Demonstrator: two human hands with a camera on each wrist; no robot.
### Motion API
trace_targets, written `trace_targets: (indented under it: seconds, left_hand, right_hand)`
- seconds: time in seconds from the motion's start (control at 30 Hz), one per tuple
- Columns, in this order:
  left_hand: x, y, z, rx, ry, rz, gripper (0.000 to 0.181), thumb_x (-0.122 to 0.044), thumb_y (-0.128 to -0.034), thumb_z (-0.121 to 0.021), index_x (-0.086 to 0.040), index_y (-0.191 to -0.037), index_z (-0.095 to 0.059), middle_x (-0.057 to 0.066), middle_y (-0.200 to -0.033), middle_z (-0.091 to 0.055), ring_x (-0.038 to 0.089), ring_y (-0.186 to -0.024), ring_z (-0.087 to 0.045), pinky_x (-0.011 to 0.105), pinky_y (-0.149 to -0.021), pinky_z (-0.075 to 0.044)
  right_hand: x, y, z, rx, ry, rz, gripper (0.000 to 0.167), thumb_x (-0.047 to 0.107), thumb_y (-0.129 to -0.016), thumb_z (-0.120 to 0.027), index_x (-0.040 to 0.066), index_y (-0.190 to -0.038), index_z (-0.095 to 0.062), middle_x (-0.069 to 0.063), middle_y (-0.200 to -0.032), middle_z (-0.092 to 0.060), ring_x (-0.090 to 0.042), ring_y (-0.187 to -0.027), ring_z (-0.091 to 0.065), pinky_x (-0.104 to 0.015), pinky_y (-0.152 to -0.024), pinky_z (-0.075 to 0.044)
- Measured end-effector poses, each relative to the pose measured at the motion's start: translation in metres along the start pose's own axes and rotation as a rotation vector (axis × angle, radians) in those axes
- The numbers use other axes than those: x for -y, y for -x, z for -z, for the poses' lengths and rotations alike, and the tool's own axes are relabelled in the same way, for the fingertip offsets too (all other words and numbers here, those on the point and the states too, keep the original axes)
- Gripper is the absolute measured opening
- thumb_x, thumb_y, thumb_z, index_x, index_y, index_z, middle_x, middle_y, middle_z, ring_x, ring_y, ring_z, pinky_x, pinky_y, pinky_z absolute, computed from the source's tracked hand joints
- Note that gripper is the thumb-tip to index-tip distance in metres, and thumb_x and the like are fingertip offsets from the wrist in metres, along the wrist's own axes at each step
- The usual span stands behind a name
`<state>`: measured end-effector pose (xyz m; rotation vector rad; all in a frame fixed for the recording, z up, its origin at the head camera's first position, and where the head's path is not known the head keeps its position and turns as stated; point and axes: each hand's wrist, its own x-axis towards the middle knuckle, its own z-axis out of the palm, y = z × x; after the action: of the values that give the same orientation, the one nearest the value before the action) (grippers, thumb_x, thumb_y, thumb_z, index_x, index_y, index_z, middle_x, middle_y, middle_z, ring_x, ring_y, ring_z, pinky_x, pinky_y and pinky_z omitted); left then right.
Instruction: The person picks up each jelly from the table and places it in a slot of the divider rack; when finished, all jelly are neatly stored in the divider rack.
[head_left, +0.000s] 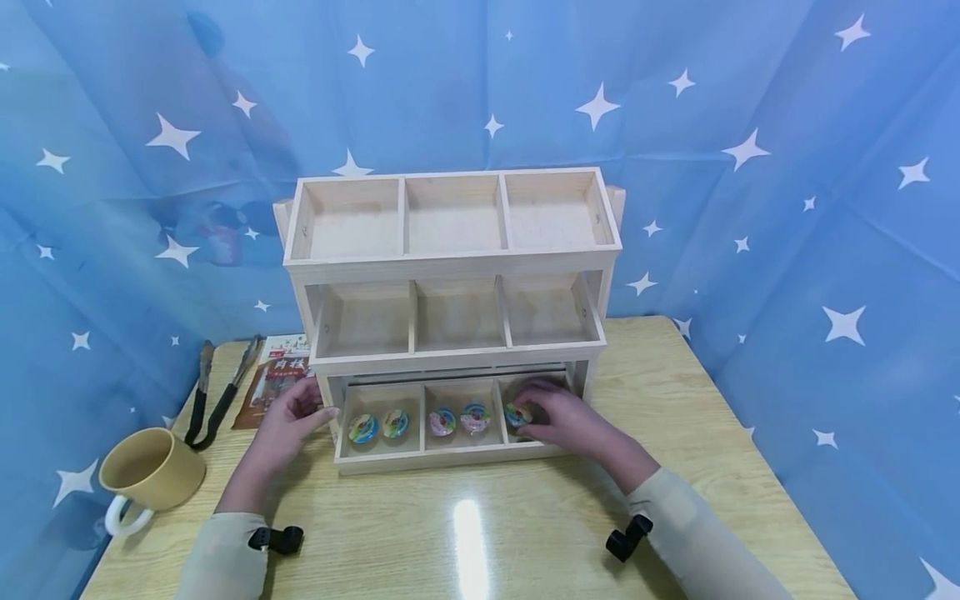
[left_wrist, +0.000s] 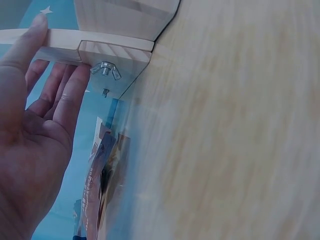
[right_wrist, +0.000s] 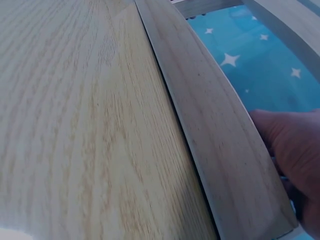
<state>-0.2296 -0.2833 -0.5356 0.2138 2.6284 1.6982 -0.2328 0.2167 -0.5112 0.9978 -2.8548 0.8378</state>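
A three-tier wooden shelf (head_left: 450,268) stands at the back, each tier split into three compartments. In the bottom tier, two jelly cups (head_left: 379,426) with colourful lids sit in the left compartment and two pinkish-lidded jelly cups (head_left: 459,420) in the middle one. My right hand (head_left: 558,419) reaches into the right compartment and pinches a jelly cup (head_left: 517,415), partly covered by the fingers. On the shelf's left side, my left hand (head_left: 288,419) holds the wooden frame; the left wrist view has its thumb in front and its fingers behind a wooden bar (left_wrist: 117,41).
On the left of the table (head_left: 390,533) lie black-handled tongs (head_left: 217,408) and a brown printed packet (head_left: 276,375). A tan mug (head_left: 161,471) with a white handle is nearer. A blue star-patterned curtain (head_left: 787,208) surrounds the table.
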Motion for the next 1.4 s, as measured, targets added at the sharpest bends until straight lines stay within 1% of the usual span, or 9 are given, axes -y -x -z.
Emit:
trace_targets:
  seconds: [0.1,0.27,0.37,0.5,0.63,0.8,1.0,1.13,1.4]
  left_hand:
    - [0.002,0.000,0.000,-0.003,-0.006,0.011,0.057,-0.025,-0.1072,-0.078,-0.010,-0.159,-0.056,0.016,-0.137,-0.071,0.022,-0.118,-0.065,0.028,-0.093,-0.053]
    - [0.002,0.000,0.000,-0.010,-0.022,0.021,0.056,-0.026,-0.1075,-0.077,-0.011,-0.157,-0.057,0.015,-0.135,-0.071,0.021,-0.118,-0.065,0.028,-0.093,-0.053]
    - [0.002,-0.001,-0.001,-0.010,-0.014,0.017,0.055,-0.026,-0.1074,-0.077,-0.011,-0.157,-0.058,0.015,-0.135,-0.071,0.020,-0.118,-0.066,0.028,-0.093,-0.053]
    - [0.003,0.000,-0.002,-0.002,0.007,0.007,0.056,-0.024,-0.1068,-0.078,-0.010,-0.157,-0.057,0.017,-0.135,-0.071,0.020,-0.116,-0.066,0.028,-0.092,-0.054]
    - [0.004,0.002,-0.001,-0.002,0.021,-0.002,0.056,-0.020,-0.1065,-0.078,-0.008,-0.157,-0.058,0.019,-0.135,-0.071,0.019,-0.114,-0.066,0.028,-0.091,-0.054]
    - [0.003,0.002,0.000,0.002,0.022,-0.002,0.057,-0.020,-0.1068,-0.078,-0.010,-0.159,-0.057,0.018,-0.136,-0.071,0.019,-0.116,-0.066,0.027,-0.092,-0.053]
    - [0.003,0.001,0.000,-0.002,-0.005,0.014,0.058,-0.022,-0.1072,-0.077,-0.010,-0.159,-0.056,0.017,-0.138,-0.070,0.020,-0.117,-0.064,0.028,-0.092,-0.053]
    - [0.000,0.002,0.000,-0.001,-0.008,0.019,0.058,-0.023,-0.1075,-0.077,-0.010,-0.159,-0.056,0.017,-0.138,-0.070,0.020,-0.118,-0.064,0.028,-0.092,-0.052]
    - [-0.002,0.002,0.001,0.006,0.010,-0.013,0.052,-0.018,-0.1082,-0.076,-0.006,-0.156,-0.058,0.021,-0.135,-0.070,0.014,-0.113,-0.067,0.027,-0.091,-0.055]
  right_hand:
    - [-0.001,0.003,0.000,-0.034,-0.004,0.014,0.035,0.017,-0.094,-0.090,0.008,-0.125,-0.076,-0.016,-0.145,-0.067,-0.038,-0.133,-0.063,-0.058,-0.110,-0.052]
    - [0.000,0.010,0.001,-0.119,-0.032,0.062,0.035,0.010,-0.092,-0.091,0.005,-0.123,-0.076,-0.019,-0.147,-0.066,-0.039,-0.135,-0.062,-0.059,-0.111,-0.051]
    - [0.003,0.019,0.002,-0.192,-0.040,0.074,0.031,0.009,-0.091,-0.091,0.005,-0.119,-0.076,-0.018,-0.139,-0.070,-0.038,-0.129,-0.065,-0.059,-0.107,-0.054]
    - [0.006,0.039,0.006,-0.300,-0.005,0.063,0.029,0.009,-0.088,-0.093,0.006,-0.112,-0.077,-0.010,-0.123,-0.072,-0.031,-0.114,-0.070,-0.055,-0.098,-0.059]
    - [0.002,0.059,0.011,-0.350,0.029,0.070,0.030,0.004,-0.086,-0.094,0.006,-0.109,-0.076,-0.004,-0.118,-0.070,-0.025,-0.110,-0.069,-0.048,-0.094,-0.060]
    - [-0.007,0.080,0.018,-0.374,0.043,0.029,0.033,-0.002,-0.083,-0.095,0.008,-0.107,-0.075,-0.002,-0.117,-0.069,-0.022,-0.109,-0.068,-0.039,-0.091,-0.060]
    - [-0.018,0.096,0.025,-0.357,0.025,-0.066,0.038,-0.004,-0.081,-0.096,0.009,-0.109,-0.074,-0.003,-0.120,-0.068,-0.023,-0.111,-0.067,-0.027,-0.095,-0.054]
    - [-0.024,0.101,0.026,-0.331,0.033,-0.103,0.040,0.002,-0.082,-0.098,0.008,-0.114,-0.074,-0.003,-0.121,-0.068,-0.026,-0.113,-0.067,-0.033,-0.097,-0.054]
    - [-0.030,0.107,0.024,-0.290,-0.006,-0.151,0.043,0.008,-0.086,-0.096,0.008,-0.121,-0.071,-0.003,-0.124,-0.068,-0.026,-0.114,-0.067,-0.051,-0.096,-0.056]
